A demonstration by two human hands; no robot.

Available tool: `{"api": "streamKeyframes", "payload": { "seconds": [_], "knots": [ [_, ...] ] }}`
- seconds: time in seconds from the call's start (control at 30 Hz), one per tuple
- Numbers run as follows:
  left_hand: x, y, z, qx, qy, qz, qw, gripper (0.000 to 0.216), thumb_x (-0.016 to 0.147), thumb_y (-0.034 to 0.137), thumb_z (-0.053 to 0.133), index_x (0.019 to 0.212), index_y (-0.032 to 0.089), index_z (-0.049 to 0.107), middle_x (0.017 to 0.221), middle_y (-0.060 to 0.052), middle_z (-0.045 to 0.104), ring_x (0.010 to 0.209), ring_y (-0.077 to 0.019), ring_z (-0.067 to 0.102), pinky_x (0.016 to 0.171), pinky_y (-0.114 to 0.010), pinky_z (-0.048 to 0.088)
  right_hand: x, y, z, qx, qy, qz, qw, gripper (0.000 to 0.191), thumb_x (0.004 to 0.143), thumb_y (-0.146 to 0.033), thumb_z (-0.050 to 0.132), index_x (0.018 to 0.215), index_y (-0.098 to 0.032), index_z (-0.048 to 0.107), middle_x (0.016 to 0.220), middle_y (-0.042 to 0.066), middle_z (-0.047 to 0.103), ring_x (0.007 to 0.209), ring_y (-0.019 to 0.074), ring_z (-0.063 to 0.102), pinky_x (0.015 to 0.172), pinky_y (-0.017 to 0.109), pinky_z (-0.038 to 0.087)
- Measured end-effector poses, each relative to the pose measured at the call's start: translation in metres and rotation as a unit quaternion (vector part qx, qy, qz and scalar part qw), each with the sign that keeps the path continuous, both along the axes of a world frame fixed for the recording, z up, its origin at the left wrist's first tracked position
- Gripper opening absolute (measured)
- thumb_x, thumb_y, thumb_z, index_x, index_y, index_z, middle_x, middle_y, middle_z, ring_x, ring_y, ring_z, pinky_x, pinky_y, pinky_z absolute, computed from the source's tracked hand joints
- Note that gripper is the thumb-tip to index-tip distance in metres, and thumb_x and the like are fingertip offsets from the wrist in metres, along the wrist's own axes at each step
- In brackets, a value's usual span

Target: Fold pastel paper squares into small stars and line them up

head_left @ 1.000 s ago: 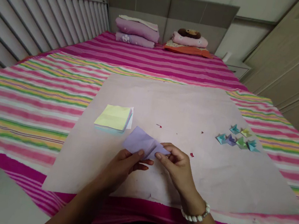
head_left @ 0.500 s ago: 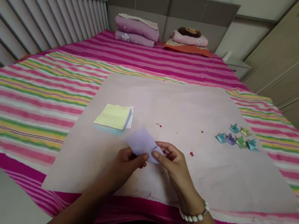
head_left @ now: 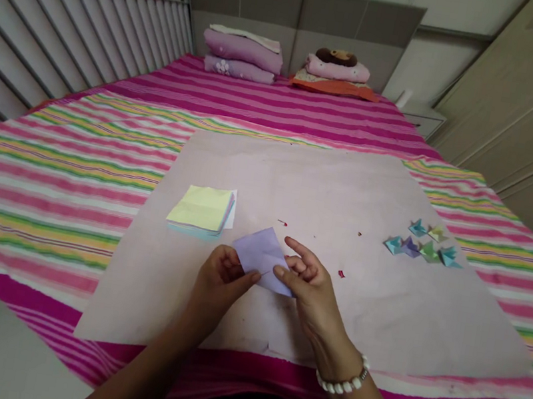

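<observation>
Both hands pinch a lilac paper square (head_left: 261,256) just above the bed's pale sheet (head_left: 299,184): left hand (head_left: 218,279) closed on its near corner, right hand (head_left: 312,291) gripping by the thumb, other fingers spread. It looks mid-fold, and a clean crease would need aligned edges. Beyond lie a paper stack (head_left: 201,209) and folded pieces (head_left: 421,247).

Pale mat (head_left: 349,186) bare from 12 to 1 o'clock of right hand (head_left: 312,294): open reach. Lilac paper (head_left: 262,256), pinched by both, fills the gap to left hand (head_left: 217,283). Coloured paper stack (head_left: 201,209) near at left hand's 11 o'clock. Folded paper figures (head_left: 421,245) at 2 o'clock, well apart. Slatted rail (head_left: 44,36) walls 9–10 o'clock, far.
</observation>
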State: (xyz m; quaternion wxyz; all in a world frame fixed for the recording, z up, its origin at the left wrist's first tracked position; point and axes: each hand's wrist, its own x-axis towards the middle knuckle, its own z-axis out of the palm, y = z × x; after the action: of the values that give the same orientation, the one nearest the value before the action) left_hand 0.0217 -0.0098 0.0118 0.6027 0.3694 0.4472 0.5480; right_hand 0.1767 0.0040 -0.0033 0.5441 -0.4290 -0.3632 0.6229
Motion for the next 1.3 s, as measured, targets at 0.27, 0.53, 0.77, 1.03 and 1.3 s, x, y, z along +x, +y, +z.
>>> {"api": "streamKeyframes", "payload": {
  "seconds": [0.27, 0.53, 0.77, 1.03, 1.3],
  "knots": [
    [-0.011, -0.004, -0.010, 0.054, 0.150, -0.033, 0.987, 0.021, 0.070, 0.022, 0.076, 0.090, 0.020, 0.068, 0.073, 0.001, 0.063, 0.069, -0.0130, 0.057, 0.066, -0.025, 0.046, 0.001, -0.001, -0.002, 0.021, -0.012, 0.004, 1.000, 0.055, 0.067, -0.027, 0.080, 0.118, -0.024, 0.060, 0.074, -0.003, 0.066, 0.063, 0.0127, 0.061, 0.061, 0.026, 0.048],
    [-0.011, -0.002, -0.012, 0.041, 0.184, -0.025, 0.982, 0.036, 0.069, 0.026, 0.076, 0.104, 0.020, 0.069, 0.070, 0.002, 0.062, 0.068, -0.0127, 0.057, 0.066, -0.025, 0.046, 0.005, -0.002, 0.001, 0.052, -0.028, 0.040, 0.997, 0.042, 0.069, -0.026, 0.079, 0.109, -0.026, 0.066, 0.083, 0.000, 0.067, 0.075, 0.0143, 0.063, 0.066, 0.027, 0.051],
    [-0.014, 0.000, -0.015, 0.055, 0.210, -0.024, 0.976, 0.040, 0.067, 0.026, 0.077, 0.106, 0.019, 0.069, 0.070, 0.002, 0.061, 0.069, -0.0127, 0.058, 0.067, -0.026, 0.047, 0.008, -0.002, 0.002, 0.075, -0.045, 0.046, 0.995, 0.036, 0.070, -0.025, 0.079, 0.104, -0.025, 0.068, 0.085, 0.001, 0.068, 0.076, 0.0145, 0.062, 0.069, 0.028, 0.052],
    [-0.015, 0.000, -0.016, 0.079, 0.123, -0.055, 0.988, 0.059, 0.070, 0.024, 0.077, 0.126, 0.021, 0.057, 0.073, 0.002, 0.064, 0.070, -0.0121, 0.058, 0.069, -0.027, 0.048, 0.010, -0.002, 0.003, 0.103, -0.067, 0.058, 0.991, 0.041, 0.072, -0.023, 0.076, 0.112, -0.026, 0.064, 0.083, -0.001, 0.066, 0.075, 0.0135, 0.061, 0.069, 0.028, 0.050],
    [-0.013, 0.003, -0.004, 0.031, 0.023, 0.005, 0.999, 0.091, 0.072, 0.028, 0.075, 0.147, 0.027, 0.023, 0.109, -0.006, 0.065, 0.082, -0.0152, 0.064, 0.074, -0.030, 0.051, 0.009, -0.003, 0.002, 0.095, -0.061, 0.068, 0.991, 0.051, 0.072, -0.021, 0.076, 0.119, -0.027, 0.060, 0.082, -0.002, 0.064, 0.070, 0.0117, 0.057, 0.063, 0.026, 0.045]
  ]
}}
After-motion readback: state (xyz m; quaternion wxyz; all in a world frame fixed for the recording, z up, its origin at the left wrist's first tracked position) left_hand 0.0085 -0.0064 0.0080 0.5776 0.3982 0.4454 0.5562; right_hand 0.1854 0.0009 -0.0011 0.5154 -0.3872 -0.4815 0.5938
